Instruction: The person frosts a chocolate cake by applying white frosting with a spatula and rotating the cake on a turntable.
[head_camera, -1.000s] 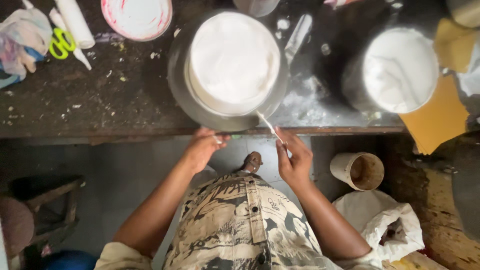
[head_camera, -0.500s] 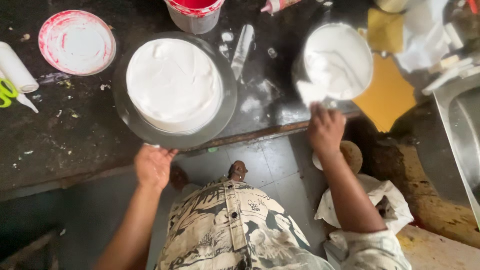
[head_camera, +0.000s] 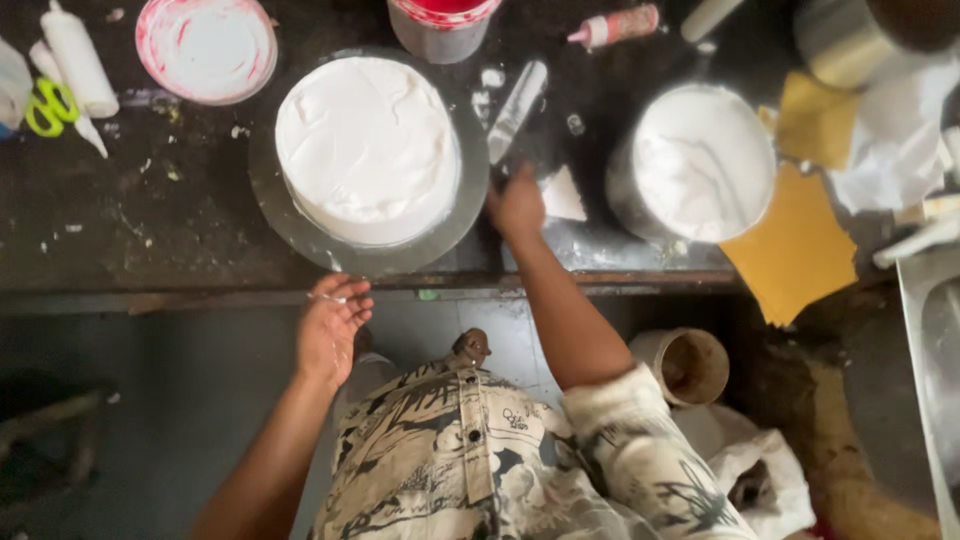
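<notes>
A dark, crumb-strewn counter (head_camera: 130, 220) is seen from above, and on it a round white-frosted cake (head_camera: 366, 145) is carried by a grey turntable disc (head_camera: 300, 225). To the right of the cake, well apart, a metal bowl of white cream (head_camera: 700, 160) is set. Between cake and bowl a long spatula (head_camera: 516, 110) is laid, just above the right hand (head_camera: 518, 208), which is stretched over the counter beside the disc's right edge; whether anything is gripped there cannot be told. The left hand (head_camera: 330, 330) is held open and empty below the counter's front edge, just under the cake.
</notes>
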